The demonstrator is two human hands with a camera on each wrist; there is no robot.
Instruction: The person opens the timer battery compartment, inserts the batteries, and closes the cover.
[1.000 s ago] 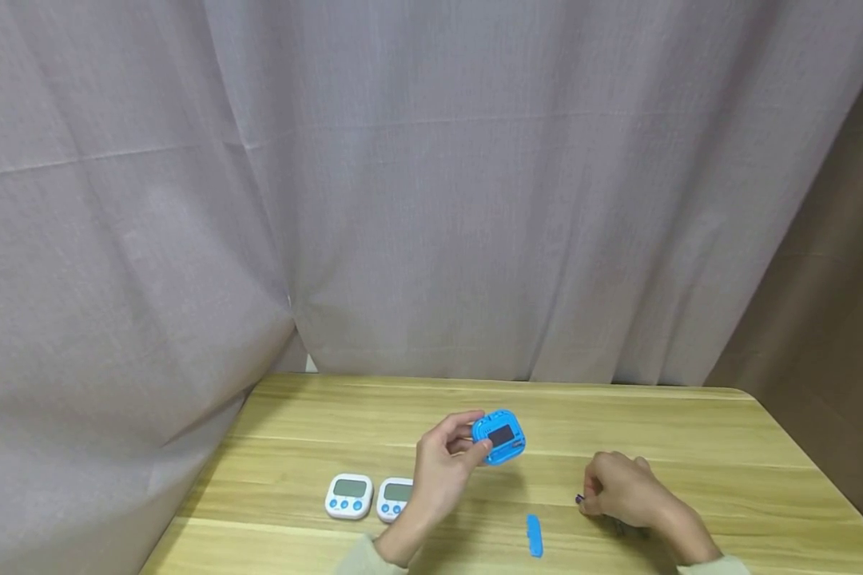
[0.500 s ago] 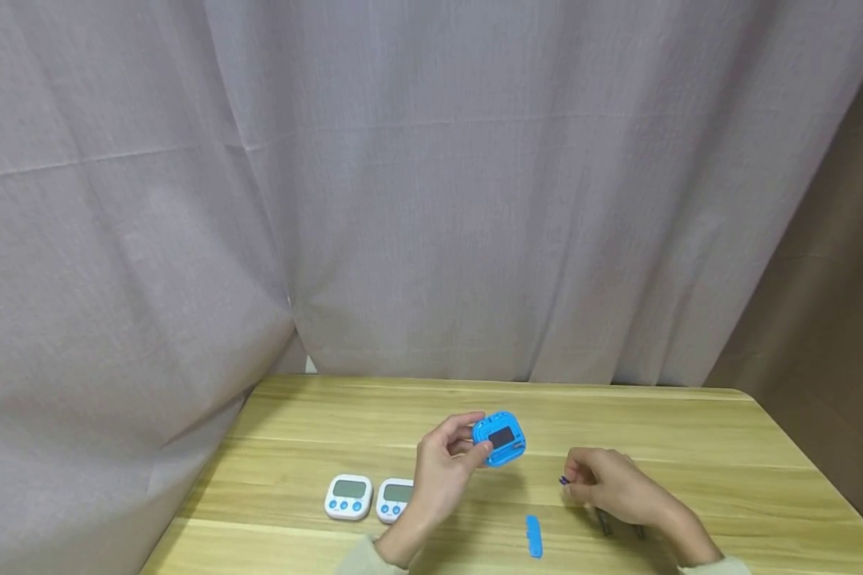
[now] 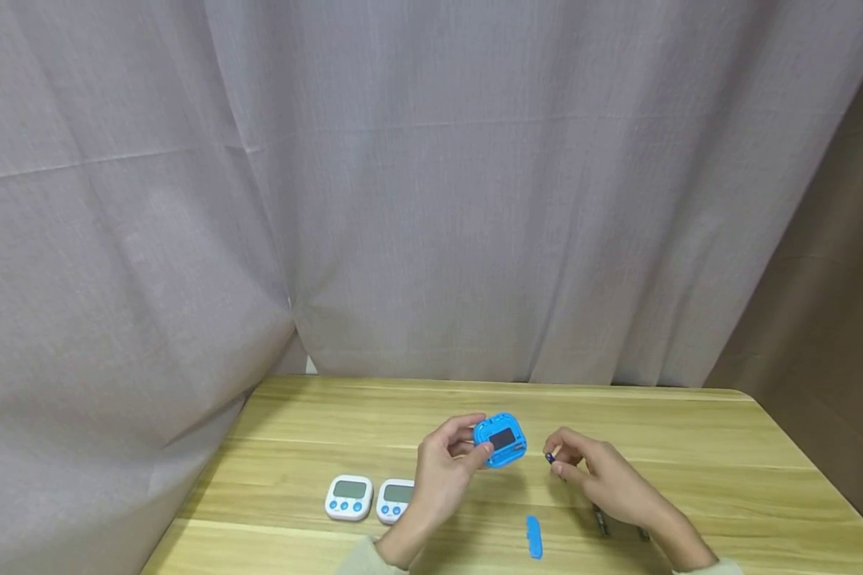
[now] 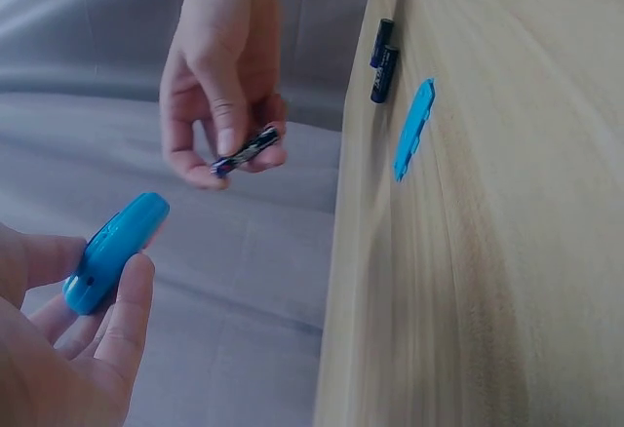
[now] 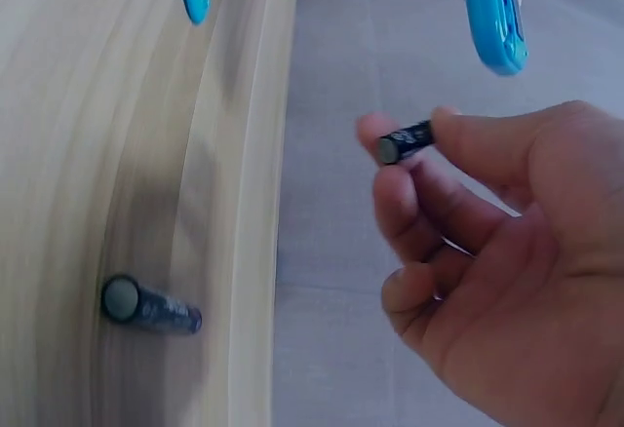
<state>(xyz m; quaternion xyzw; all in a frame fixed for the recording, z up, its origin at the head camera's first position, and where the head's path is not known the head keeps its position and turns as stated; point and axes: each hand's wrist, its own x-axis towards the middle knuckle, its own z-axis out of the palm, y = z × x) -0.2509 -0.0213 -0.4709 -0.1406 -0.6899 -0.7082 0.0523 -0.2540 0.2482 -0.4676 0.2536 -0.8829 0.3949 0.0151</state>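
Observation:
My left hand (image 3: 442,467) grips a blue digital timer (image 3: 505,441) by its left edge above the table, its back facing up with the battery slot uncovered. In the left wrist view, the timer (image 4: 115,252) appears edge-on between thumb and fingers. To its right, my right hand (image 3: 611,479) pinches a small dark battery (image 5: 408,141) between thumb and fingertips, apart from the timer. A blue battery cover (image 3: 534,537) lies on the table below and between the hands. Two more batteries, one farther left (image 3: 600,521) and one partly behind the wrist (image 3: 643,533), lie under the right hand.
Two white timers with blue buttons lie screen up at the left: one timer (image 3: 348,497) in full view, the other timer (image 3: 395,499) partly hidden by the left forearm. The wooden table (image 3: 295,415) ends at a grey curtain (image 3: 431,239).
My right hand has moved left and slightly up toward the timer, carrying the battery. The batteries on the table have come into view beneath it. The left hand has barely moved.

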